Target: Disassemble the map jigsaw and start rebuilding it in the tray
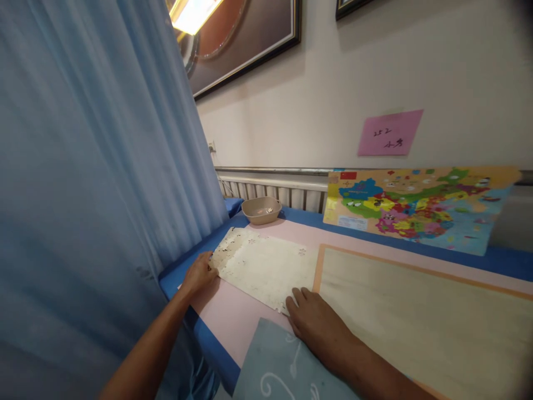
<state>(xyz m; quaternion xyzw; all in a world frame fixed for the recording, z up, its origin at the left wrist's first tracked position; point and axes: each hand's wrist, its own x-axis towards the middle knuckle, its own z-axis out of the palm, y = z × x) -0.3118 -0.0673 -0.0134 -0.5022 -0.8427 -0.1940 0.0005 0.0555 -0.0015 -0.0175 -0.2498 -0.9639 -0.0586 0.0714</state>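
A pale puzzle board (pixel 266 266) lies flat on the pink sheet, with a worn beige strip dotted with dark marks along its left end. Jigsaw-shaped outlines show near its edges. My left hand (pixel 200 275) is closed at the board's left corner, thumb and fingers at its edge. At the near right corner, my right hand (pixel 314 319) has its fingers bent over the board's edge. Whatever is under the fingers of both hands is hidden.
A tan plastic basket (pixel 261 212) with small pieces stands behind the board. To the right lies a large cream panel with an orange border (pixel 416 300). A colourful map (pixel 416 208) leans on the wall. A blue curtain (pixel 83 166) hangs left; patterned blue-grey cloth (pixel 278 361) is in front.
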